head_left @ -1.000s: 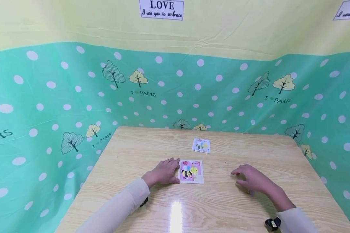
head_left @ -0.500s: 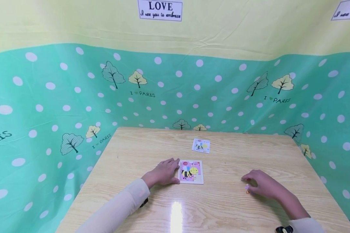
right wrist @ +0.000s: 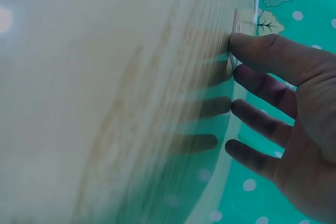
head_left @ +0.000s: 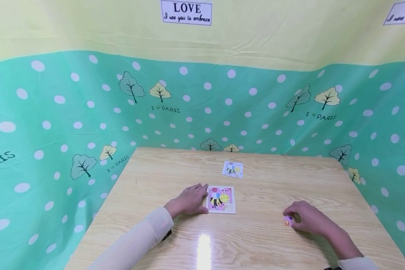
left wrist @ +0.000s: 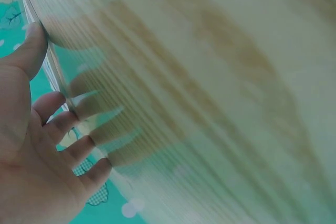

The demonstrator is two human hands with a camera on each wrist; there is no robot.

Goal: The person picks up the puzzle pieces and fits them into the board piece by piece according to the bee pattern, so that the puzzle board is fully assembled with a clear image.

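Note:
A square jigsaw puzzle [head_left: 221, 199] with a yellow-and-black bee on pink and a white border lies flat at mid-table. Along its left edge rests my left hand [head_left: 189, 199], thumb by the near corner and fingertips by the far part of that side. In the left wrist view the fingers of this left hand [left wrist: 58, 135] are spread, their tips down at the tabletop. To the right, my right hand [head_left: 310, 219] pinches a small pink puzzle piece [head_left: 288, 220] with some orange on it. Seen edge-on in the right wrist view, the piece stands tilted up between thumb and forefinger.
Beyond the puzzle lies a picture card [head_left: 233, 169] showing the same bee. The glossy wooden table [head_left: 162, 165] reaches back to a green dotted cloth [head_left: 202, 108] that hangs at the rear and both sides.
My right hand has moved right and toward me, and now grips the pink piece that lay near its thumb. The left hand and the puzzle have stayed put.

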